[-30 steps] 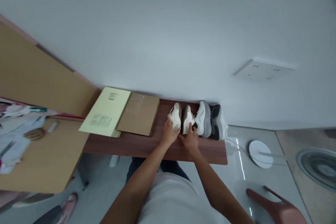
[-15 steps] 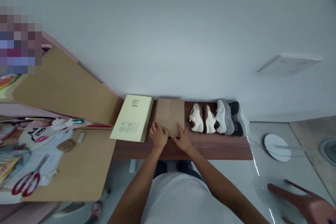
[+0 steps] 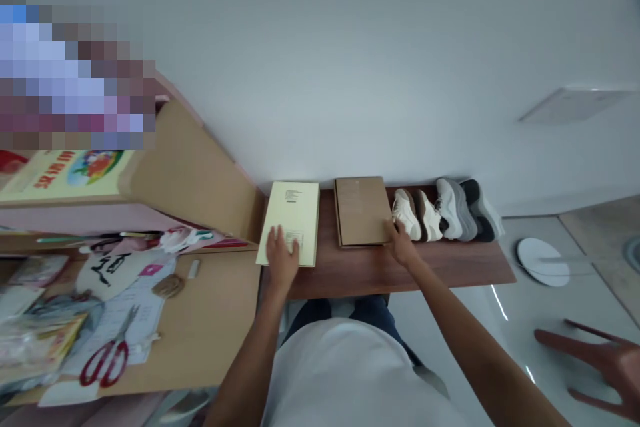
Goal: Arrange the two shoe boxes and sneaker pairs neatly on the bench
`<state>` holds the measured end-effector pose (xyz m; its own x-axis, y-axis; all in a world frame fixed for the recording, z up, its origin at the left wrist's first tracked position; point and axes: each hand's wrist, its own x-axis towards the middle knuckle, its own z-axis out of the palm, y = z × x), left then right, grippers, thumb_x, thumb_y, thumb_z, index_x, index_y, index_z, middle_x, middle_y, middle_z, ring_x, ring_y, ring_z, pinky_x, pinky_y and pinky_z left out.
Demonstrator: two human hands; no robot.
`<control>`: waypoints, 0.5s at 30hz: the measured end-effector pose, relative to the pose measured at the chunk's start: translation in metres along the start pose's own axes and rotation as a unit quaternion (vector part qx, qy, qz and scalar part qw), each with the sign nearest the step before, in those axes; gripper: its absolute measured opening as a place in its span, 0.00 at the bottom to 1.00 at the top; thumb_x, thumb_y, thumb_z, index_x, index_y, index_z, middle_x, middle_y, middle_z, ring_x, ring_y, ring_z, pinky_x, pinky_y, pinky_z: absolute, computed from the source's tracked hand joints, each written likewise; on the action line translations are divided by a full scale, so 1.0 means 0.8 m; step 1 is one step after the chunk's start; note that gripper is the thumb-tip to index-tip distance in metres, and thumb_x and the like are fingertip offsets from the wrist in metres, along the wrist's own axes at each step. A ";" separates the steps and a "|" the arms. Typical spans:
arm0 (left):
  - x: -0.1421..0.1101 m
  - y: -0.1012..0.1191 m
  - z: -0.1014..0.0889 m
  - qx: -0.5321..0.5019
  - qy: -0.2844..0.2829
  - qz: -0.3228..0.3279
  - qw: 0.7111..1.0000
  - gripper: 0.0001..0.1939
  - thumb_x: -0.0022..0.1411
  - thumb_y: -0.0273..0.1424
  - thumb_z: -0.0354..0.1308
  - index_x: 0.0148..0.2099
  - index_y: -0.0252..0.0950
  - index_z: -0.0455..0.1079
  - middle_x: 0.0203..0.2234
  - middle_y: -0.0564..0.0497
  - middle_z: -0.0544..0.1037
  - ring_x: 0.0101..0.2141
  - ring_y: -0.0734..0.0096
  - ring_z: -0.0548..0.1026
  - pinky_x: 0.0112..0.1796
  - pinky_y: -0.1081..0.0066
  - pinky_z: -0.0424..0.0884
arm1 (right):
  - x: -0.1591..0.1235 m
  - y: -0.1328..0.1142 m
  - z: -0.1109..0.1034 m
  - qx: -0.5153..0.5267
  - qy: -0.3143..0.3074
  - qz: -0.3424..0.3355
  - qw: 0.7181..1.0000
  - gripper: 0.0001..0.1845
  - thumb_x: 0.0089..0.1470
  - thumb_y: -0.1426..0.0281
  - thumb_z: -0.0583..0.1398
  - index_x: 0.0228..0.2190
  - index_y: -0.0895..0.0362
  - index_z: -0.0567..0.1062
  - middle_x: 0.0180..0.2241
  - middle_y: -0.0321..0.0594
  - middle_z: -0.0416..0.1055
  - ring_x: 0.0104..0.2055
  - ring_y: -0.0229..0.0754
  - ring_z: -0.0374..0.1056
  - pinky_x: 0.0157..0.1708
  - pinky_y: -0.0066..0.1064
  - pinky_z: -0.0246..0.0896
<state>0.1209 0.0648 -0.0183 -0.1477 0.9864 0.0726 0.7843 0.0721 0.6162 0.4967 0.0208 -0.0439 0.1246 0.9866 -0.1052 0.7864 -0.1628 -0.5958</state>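
On the dark wooden bench (image 3: 360,273) lie a pale yellow box (image 3: 295,203) with printed text, seemingly of card, and a flat brown cardboard box (image 3: 361,210). My left hand (image 3: 283,255) rests on the front part of the yellow box, fingers spread. At the front right corner of the cardboard box is my right hand (image 3: 401,243), its fingers against the edge; the thumb side is partly hidden. A pair of white shoes (image 3: 416,215) stands just right of that hand, with grey and black sneakers (image 3: 467,210) beyond them.
Left of the bench is a desk (image 3: 210,327) with red-handled scissors (image 3: 105,361), papers and a brown coil (image 3: 168,285). A white wall (image 3: 350,80) stands behind the bench. To the right are a round white base (image 3: 543,260) and a reddish-brown chair (image 3: 610,360).
My left hand has left the cardboard box and now lies on the yellow box. The cardboard box has shifted right, toward the shoes, widening the gap between the boxes. The view has turned left.
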 end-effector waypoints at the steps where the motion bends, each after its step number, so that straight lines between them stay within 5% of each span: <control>1: 0.009 -0.029 -0.021 0.009 0.019 -0.044 0.999 0.36 0.67 0.42 0.53 0.70 0.26 0.55 0.70 0.30 0.55 0.71 0.47 0.51 0.68 0.49 0.49 | -0.009 -0.015 0.003 -0.018 0.033 0.005 0.999 0.44 0.54 0.69 0.61 0.69 0.55 0.55 0.73 0.52 0.41 0.73 0.63 0.41 0.68 0.58 0.46; 4: 0.026 -0.092 -0.055 -0.048 -0.081 -0.162 0.982 0.32 0.68 0.42 0.52 0.66 0.25 0.63 0.62 0.30 0.69 0.65 0.46 0.65 0.64 0.51 0.60 | -0.038 -0.089 0.041 -0.014 0.094 0.010 0.995 0.39 0.57 0.66 0.59 0.67 0.59 0.58 0.72 0.55 0.47 0.73 0.63 0.43 0.68 0.61 0.45; 7: 0.020 -0.112 -0.049 -0.139 -0.163 -0.211 0.954 0.27 0.71 0.44 0.48 0.60 0.31 0.71 0.55 0.36 0.78 0.59 0.51 0.73 0.61 0.57 0.66 | -0.049 -0.179 0.111 0.094 0.011 -0.024 0.995 0.32 0.61 0.63 0.56 0.65 0.59 0.64 0.67 0.55 0.60 0.70 0.55 0.54 0.68 0.53 0.50; 9: 0.006 -0.111 -0.036 -0.171 -0.160 -0.226 0.946 0.27 0.71 0.46 0.48 0.59 0.32 0.72 0.55 0.37 0.78 0.59 0.51 0.73 0.61 0.57 0.66 | -0.047 -0.222 0.154 0.147 -0.044 0.037 0.987 0.34 0.61 0.62 0.56 0.66 0.60 0.61 0.64 0.55 0.64 0.68 0.54 0.58 0.67 0.51 0.53; 12: -0.014 -0.102 -0.021 -0.191 -0.147 -0.228 0.943 0.29 0.71 0.48 0.48 0.61 0.32 0.71 0.55 0.36 0.78 0.59 0.50 0.73 0.60 0.55 0.66 | -0.042 -0.244 0.187 0.204 -0.077 0.112 0.969 0.37 0.63 0.60 0.55 0.69 0.58 0.55 0.64 0.51 0.65 0.67 0.51 0.60 0.65 0.47 0.56; 15: -0.024 -0.098 -0.017 -0.194 -0.142 -0.228 0.943 0.30 0.71 0.50 0.47 0.63 0.33 0.68 0.56 0.37 0.77 0.59 0.52 0.73 0.61 0.56 0.66 | -0.041 -0.235 0.189 0.239 -0.080 0.099 0.963 0.36 0.64 0.60 0.54 0.69 0.56 0.55 0.63 0.49 0.66 0.66 0.50 0.62 0.65 0.46 0.56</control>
<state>0.0545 0.0381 -0.0573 -0.2050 0.8697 -0.4489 0.3907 0.4932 0.7772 0.2531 0.0175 -0.0487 0.1191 0.9283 -0.3521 0.3836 -0.3702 -0.8461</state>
